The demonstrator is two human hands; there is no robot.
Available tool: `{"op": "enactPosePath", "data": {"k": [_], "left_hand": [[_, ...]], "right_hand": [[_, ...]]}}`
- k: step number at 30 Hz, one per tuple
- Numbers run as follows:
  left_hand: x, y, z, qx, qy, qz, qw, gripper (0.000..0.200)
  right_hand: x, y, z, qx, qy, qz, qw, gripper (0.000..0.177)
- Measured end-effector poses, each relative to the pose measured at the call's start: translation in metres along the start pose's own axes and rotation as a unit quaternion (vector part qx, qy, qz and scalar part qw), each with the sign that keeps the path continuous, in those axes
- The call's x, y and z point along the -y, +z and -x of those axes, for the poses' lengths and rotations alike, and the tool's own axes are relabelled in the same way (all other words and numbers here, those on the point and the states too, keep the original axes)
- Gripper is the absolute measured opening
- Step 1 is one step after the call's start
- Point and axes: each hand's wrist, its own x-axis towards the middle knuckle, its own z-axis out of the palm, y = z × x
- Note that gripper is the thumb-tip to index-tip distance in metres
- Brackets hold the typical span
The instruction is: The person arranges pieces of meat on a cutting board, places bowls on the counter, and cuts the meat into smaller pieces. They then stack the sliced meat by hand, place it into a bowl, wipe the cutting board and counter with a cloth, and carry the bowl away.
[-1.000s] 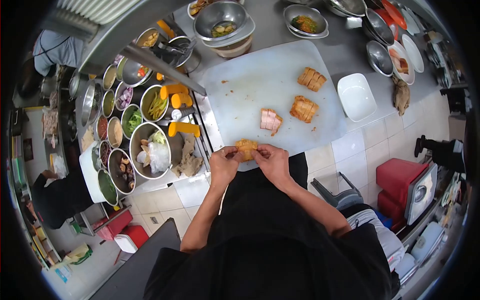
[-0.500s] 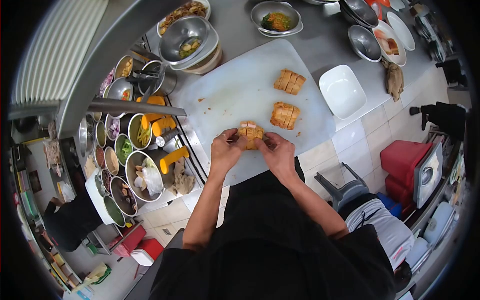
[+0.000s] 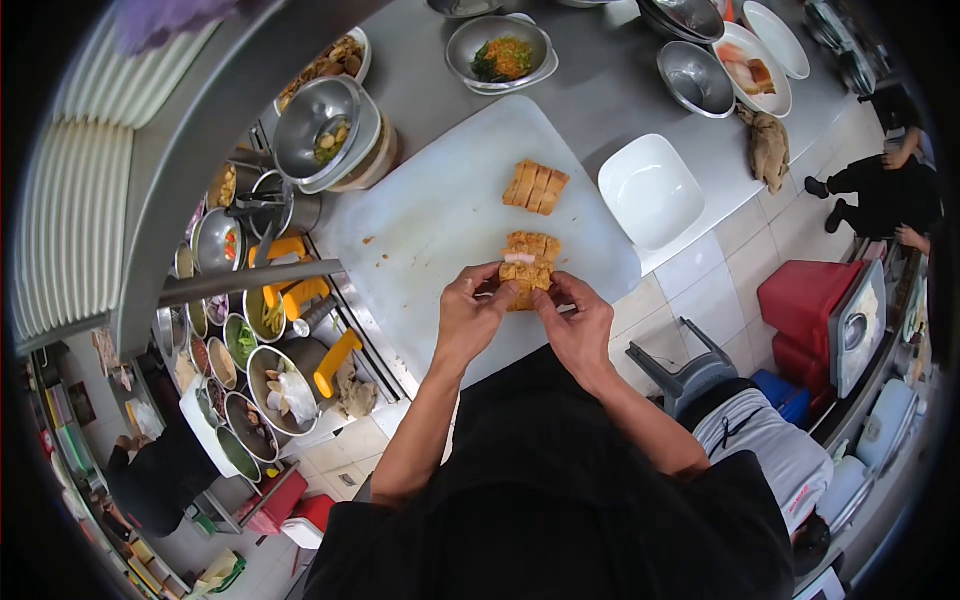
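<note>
My left hand (image 3: 472,312) and my right hand (image 3: 577,325) pinch a sliced block of golden crispy meat (image 3: 523,290) from its two sides, thumbs and fingertips at its near end. It sits low over the white cutting board (image 3: 430,205). Right behind it, and partly overlapped by it, is a second sliced block (image 3: 538,243); a pale pink cut face shows where the two meet. Farther back on the board lies a third block (image 3: 536,187), cut into strips. A few brown crumbs (image 3: 381,260) are scattered on the board's left side.
A white square bowl (image 3: 652,195) stands right of the board. Metal bowls of food (image 3: 500,45) line the back. On the left are ingredient tubs (image 3: 283,385) and yellow-handled tools (image 3: 338,362). A metal bar (image 3: 250,280) juts toward the board. People (image 3: 880,185) stand farther off.
Both hands have carried the held block to the right, up against the near side of the second block. The view has shifted slightly, and more of a person shows at far right.
</note>
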Motion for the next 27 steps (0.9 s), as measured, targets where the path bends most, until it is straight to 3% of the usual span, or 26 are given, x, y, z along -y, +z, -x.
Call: {"op": "enactPosePath", "data": {"k": [3, 5, 6, 8, 9, 14, 18, 21, 27], "left_hand": [[0.005, 0.005, -0.009, -0.007, 0.008, -0.06, 0.998, 0.03], [0.003, 0.007, -0.011, 0.009, 0.009, -0.023, 1.0, 0.027], [0.002, 0.007, -0.012, 0.023, 0.013, 0.016, 1.0, 0.024], [0.001, 0.004, -0.013, 0.029, 0.002, 0.01, 1.0, 0.022], [-0.002, 0.002, -0.016, 0.036, -0.01, 0.007, 0.999, 0.02], [-0.034, -0.002, -0.032, 0.032, 0.037, 0.058, 0.997, 0.019], [-0.052, -0.004, -0.057, 0.029, 0.058, 0.049, 0.997, 0.021], [-0.044, -0.009, -0.058, 0.036, 0.008, 0.031, 0.999, 0.017], [-0.034, -0.001, -0.03, 0.036, -0.042, 0.006, 0.998, 0.019]], "right_hand": [[-0.016, 0.001, -0.012, 0.032, 0.043, -0.009, 0.999, 0.028], [-0.027, 0.003, -0.015, -0.005, -0.058, -0.021, 0.998, 0.024], [-0.025, 0.002, -0.015, -0.006, -0.057, -0.023, 0.998, 0.024], [-0.016, 0.002, -0.016, 0.047, 0.079, -0.154, 0.984, 0.025], [-0.013, 0.002, -0.018, 0.045, 0.077, -0.156, 0.984, 0.025], [0.013, -0.002, -0.038, 0.031, -0.027, -0.176, 0.984, 0.028], [0.022, -0.002, -0.061, 0.026, -0.047, -0.155, 0.986, 0.028], [0.017, -0.002, -0.051, 0.065, 0.051, -0.177, 0.981, 0.027], [0.0, -0.011, -0.038, 0.098, 0.071, -0.168, 0.978, 0.027]]}}
